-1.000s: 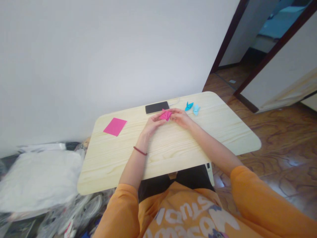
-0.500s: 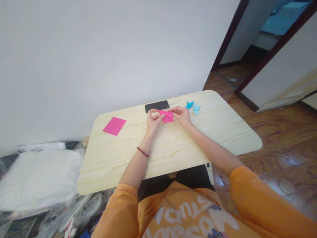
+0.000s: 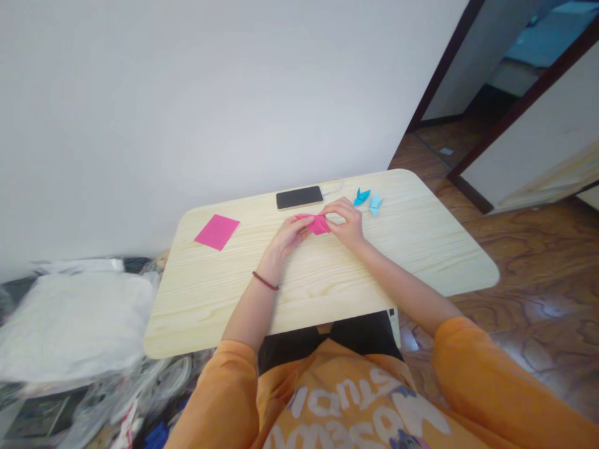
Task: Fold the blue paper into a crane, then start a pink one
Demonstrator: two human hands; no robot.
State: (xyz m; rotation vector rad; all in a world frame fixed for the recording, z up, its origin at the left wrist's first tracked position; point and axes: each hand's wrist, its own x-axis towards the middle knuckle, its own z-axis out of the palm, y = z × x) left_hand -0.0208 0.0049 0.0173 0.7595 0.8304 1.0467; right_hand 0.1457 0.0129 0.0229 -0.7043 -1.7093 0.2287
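A folded piece of pink origami paper (image 3: 319, 225) is held between my two hands, just above or on the tabletop. My left hand (image 3: 292, 234) pinches its left side, thumb on top. At the right edge, my right hand (image 3: 346, 222) grips it between thumb and fingers. Part of the paper is hidden by the fingers. To the right of my right hand lie a blue folded paper figure (image 3: 361, 197) and a pale blue folded paper figure (image 3: 375, 204). A square of pink paper (image 3: 218, 232) rests on the left of the table.
Behind my hands a phone (image 3: 299, 197) with a white cable lies on the pale wooden table (image 3: 224, 312). A white wall runs along the far edge. Left of the table are a white bag (image 3: 75, 324) and clutter; wooden floor (image 3: 528, 262) shows at right.
My left hand has turned and slid lower along the paper's left side. The pink piece is tilted differently, showing less of its face. My right hand keeps its hold.
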